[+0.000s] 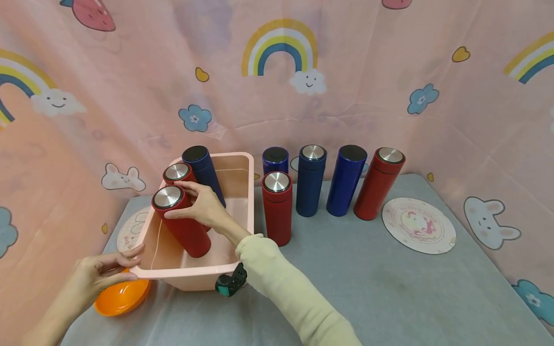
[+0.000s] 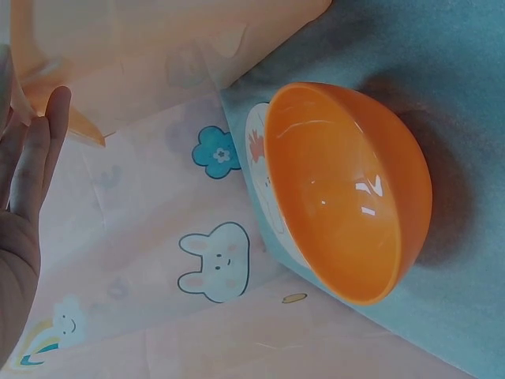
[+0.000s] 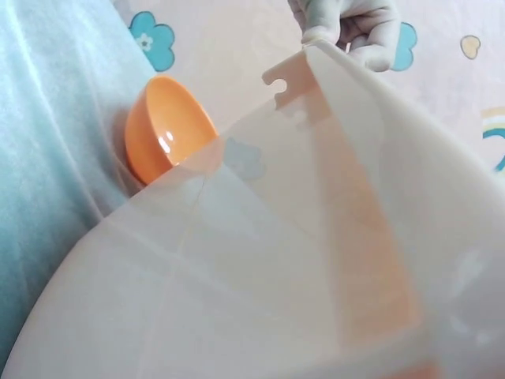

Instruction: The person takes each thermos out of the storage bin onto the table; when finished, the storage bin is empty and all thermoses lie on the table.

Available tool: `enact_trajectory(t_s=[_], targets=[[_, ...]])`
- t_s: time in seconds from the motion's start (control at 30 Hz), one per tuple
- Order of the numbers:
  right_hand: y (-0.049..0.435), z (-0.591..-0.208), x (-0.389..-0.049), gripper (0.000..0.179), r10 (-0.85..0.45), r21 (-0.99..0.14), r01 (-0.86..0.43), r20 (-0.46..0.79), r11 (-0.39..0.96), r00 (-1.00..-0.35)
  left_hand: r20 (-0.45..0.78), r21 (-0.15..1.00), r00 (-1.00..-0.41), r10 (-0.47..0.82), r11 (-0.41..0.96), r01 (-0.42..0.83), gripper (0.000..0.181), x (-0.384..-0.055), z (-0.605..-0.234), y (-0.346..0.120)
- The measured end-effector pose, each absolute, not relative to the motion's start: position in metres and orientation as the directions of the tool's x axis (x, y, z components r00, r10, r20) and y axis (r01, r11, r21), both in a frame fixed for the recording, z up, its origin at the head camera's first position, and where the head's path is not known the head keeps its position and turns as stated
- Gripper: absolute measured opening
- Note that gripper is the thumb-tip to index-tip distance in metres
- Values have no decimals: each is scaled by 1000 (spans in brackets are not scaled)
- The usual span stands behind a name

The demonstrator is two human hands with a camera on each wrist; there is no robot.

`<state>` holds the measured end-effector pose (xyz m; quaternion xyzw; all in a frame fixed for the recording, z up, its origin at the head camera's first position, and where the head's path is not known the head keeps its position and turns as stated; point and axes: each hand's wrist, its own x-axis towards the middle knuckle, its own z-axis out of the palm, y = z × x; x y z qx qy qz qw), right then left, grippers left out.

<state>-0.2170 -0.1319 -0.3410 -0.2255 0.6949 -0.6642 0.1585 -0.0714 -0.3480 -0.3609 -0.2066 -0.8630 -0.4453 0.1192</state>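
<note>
A pink plastic bin holds two red thermos bottles and one dark blue thermos. My right hand grips the nearer red thermos just below its silver lid, thumb on the near side. That bottle leans to the left inside the bin, and the other red thermos is close behind it, partly hidden by the hand. At the bin's near left corner, my left hand pinches the rim; the right wrist view also shows this hand holding the bin edge.
An orange bowl sits beside the bin's near left corner. Right of the bin stand several thermos bottles, with a red one in front. A round printed mat lies farther right, another left of the bin. Patterned pink cloth hangs behind.
</note>
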Motion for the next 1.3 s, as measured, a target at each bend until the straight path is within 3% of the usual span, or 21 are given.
enact_trajectory(t_s=[0.27, 0.47, 0.9, 1.3], targets=[[-131, -341, -219, 65, -531, -983, -155, 81, 96, -844, 384, 708, -892, 240, 543, 451, 36, -70, -359, -347], [-131, -342, -216, 62, -554, -991, -129, 93, 27, -828, 386, 717, -888, 251, 523, 460, 34, -70, -360, -348], [-121, -342, -214, 61, -473, -973, -197, 119, 119, -873, 365, 709, -892, 266, 542, 451, 33, -73, -357, -347], [-97, -346, -213, 61, -525, -985, -164, 115, 47, -843, 397, 695, -881, 256, 544, 471, 37, -72, -361, -348]])
